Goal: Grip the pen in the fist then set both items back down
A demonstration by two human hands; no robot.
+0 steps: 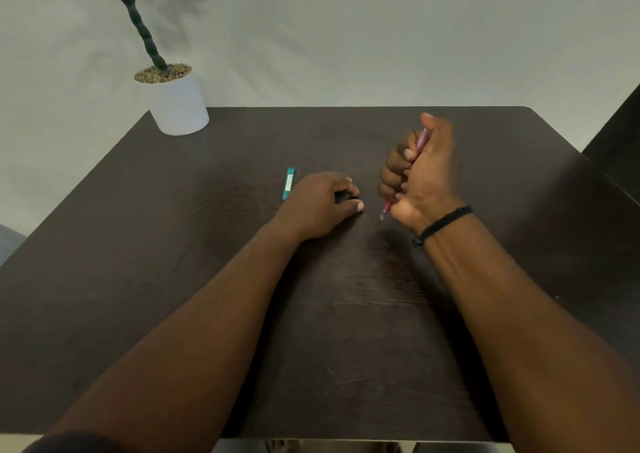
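My right hand (420, 179) grips a pink mechanical pencil (421, 141) in a fist above the dark wooden table (173, 279). The pencil's tip (383, 214) points down toward me and my thumb sits over its top end. A black cord bracelet is on that wrist. My left hand (318, 203) rests on the table just left of it, fingers curled under, with something small and dark between thumb and fingers that I cannot make out. A teal lead case (288, 183) lies flat on the table right beside my left hand's knuckles.
A white pot (176, 106) with a green-stemmed plant and pebbles stands on the table's far left corner. A pale wall is behind. A dark piece of furniture (620, 148) stands at the right edge.
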